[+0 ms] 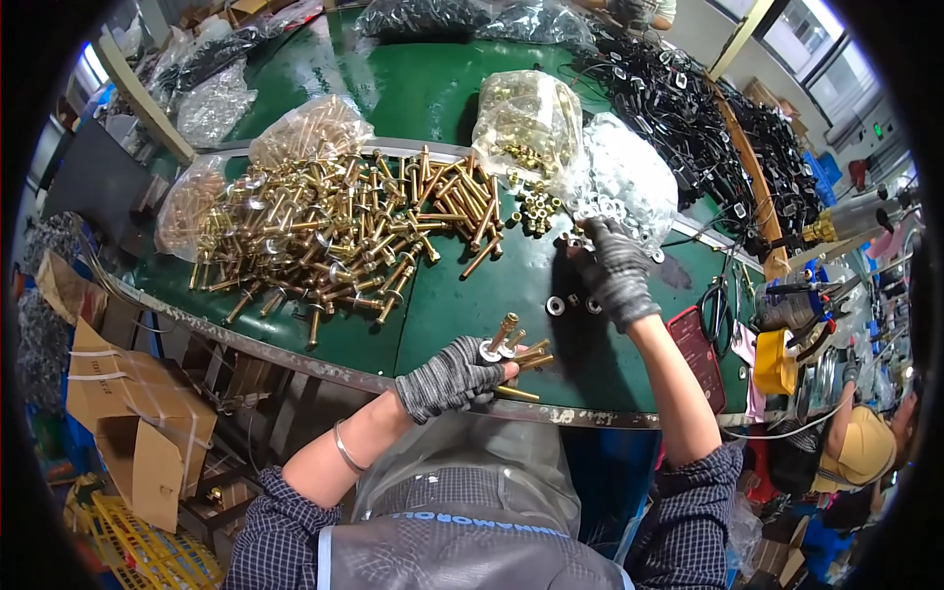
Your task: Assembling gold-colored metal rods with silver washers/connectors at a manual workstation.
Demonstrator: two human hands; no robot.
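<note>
My left hand [450, 380], in a grey knit glove with bare fingertips, is closed round several gold-coloured bolts [506, 332] at the table's front edge. Pale washers [489, 350] sit on some of their shanks. My right hand [619, 275], gloved alike, reaches to the near side of a heap of silver washers [602, 208]. Its fingers are stretched out and the thumb stands apart; the fingertips partly cover the washers. Loose brass-coloured nuts [536, 208] lie just left of it. A washer with a dark centre [556, 306] rests on the green tabletop below that hand.
A large pile of long bolts [324, 226] covers the table's left side. Behind stand clear bags of bolts [313, 128], nuts [531, 113] and washers [634, 177]. Black cabled parts [659, 98] fill the far right. A red phone [695, 359] and black scissors [718, 310] lie right of my arm.
</note>
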